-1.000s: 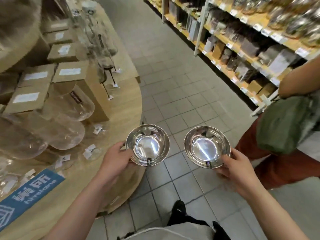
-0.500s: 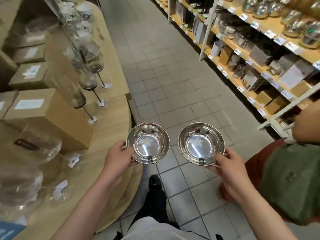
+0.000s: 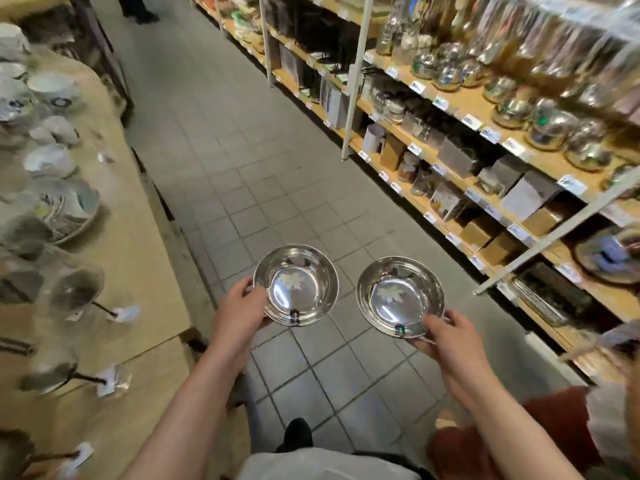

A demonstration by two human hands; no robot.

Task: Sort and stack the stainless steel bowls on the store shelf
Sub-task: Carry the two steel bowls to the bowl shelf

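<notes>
The left hand (image 3: pixel 239 315) grips the left bowl (image 3: pixel 295 285) by its near-left rim, thumb curled over the edge. The right hand (image 3: pixel 450 336) pinches the right bowl (image 3: pixel 400 296) at its near-right rim. The bowls are side by side, apart, open side up, over the tiled floor (image 3: pixel 242 174). Farther right, the shelf (image 3: pixel 460 181) carries boxes and glassware.

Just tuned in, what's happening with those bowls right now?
A person stands in a store aisle holding two stainless steel bowls side by side over the tiled floor. The left hand grips the left bowl by its rim, and the right hand grips the right bowl the same way. The bowls are apart, not yet stacked. A wooden shelf of boxes and shiny ware runs along the right.
</notes>
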